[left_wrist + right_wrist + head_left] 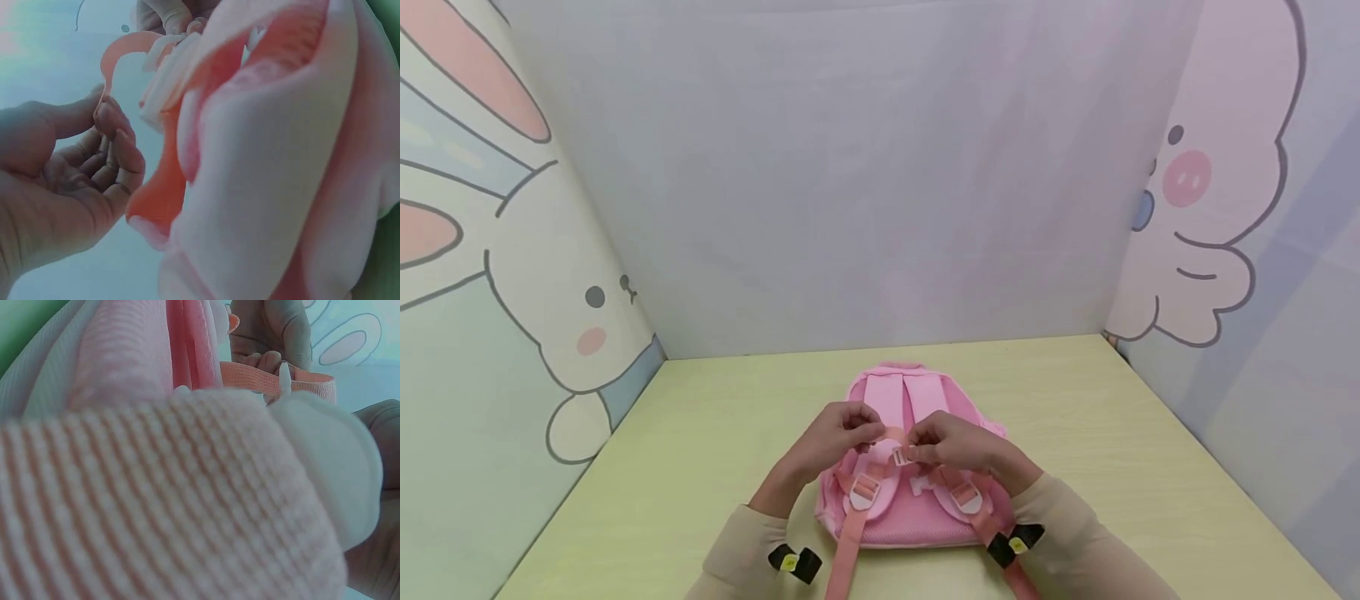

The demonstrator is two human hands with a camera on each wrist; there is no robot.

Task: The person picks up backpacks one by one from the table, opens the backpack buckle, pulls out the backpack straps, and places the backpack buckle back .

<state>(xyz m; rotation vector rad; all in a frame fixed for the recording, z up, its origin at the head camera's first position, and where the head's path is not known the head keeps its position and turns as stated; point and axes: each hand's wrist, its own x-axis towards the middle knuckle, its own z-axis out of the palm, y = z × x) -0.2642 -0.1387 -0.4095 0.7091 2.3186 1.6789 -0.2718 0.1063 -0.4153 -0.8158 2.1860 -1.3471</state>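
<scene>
A small pink backpack [925, 521] lies on the table, its strap side facing up. Between thumb and forefinger my left hand [844, 437] pinches a coral webbing strap [119, 53], which arches over to a white plastic buckle [901, 456]. My right hand [958, 443] pinches that buckle from the other side, close to the webbing. Below it, a second white buckle piece [920, 485] hangs on the right shoulder strap. In the right wrist view, a blurred pink ribbed strap and a white plastic adjuster [344, 469] hide much of the right hand [384, 556].
White adjusters [865, 492] sit on both shoulder straps, with coral tails [847, 558] running toward the near edge. A pale yellow-green table [715, 467] surrounds the backpack. Fabric walls with a printed rabbit [565, 292] and another cartoon animal [1217, 208] enclose it.
</scene>
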